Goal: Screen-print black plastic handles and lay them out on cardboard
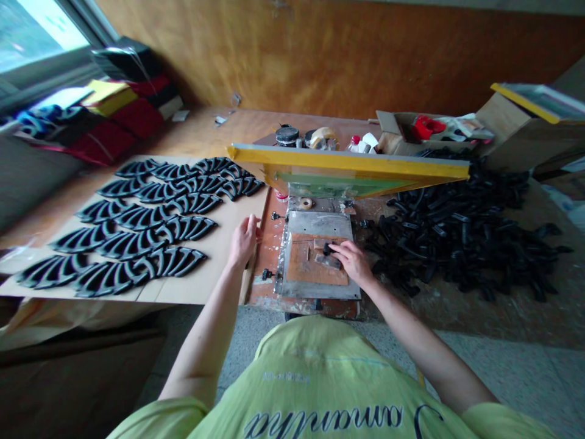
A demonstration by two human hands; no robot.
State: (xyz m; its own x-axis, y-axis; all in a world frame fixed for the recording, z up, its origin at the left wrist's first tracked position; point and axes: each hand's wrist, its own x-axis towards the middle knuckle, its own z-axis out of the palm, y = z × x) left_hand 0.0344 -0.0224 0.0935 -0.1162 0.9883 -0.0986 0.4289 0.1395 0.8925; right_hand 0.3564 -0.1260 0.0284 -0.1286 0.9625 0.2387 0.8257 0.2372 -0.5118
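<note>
My right hand (pixel 353 261) reaches over the wooden board (pixel 301 268) on the metal plate (pixel 320 222). Its fingertips pinch a small black plastic piece (pixel 327 249) between raised blocks on the board. Most of that piece is hidden, so its full shape does not show. My left hand (pixel 244 241) hovers by the right edge of the cardboard sheet (pixel 223 244), loosely open, and I see nothing in it. Black curved plastic pieces (pixel 137 238) lie on the cardboard in neat overlapping rows.
Behind the plate, a yellow-edged screen frame (pixel 347 160) is tilted up. A heap of loose black plastic pieces (pixel 457 225) covers the right side. Jars (pixel 287 136) and an open carton (pixel 402 131) stand behind. Black knobs (pixel 267 274) stick out beside the plate.
</note>
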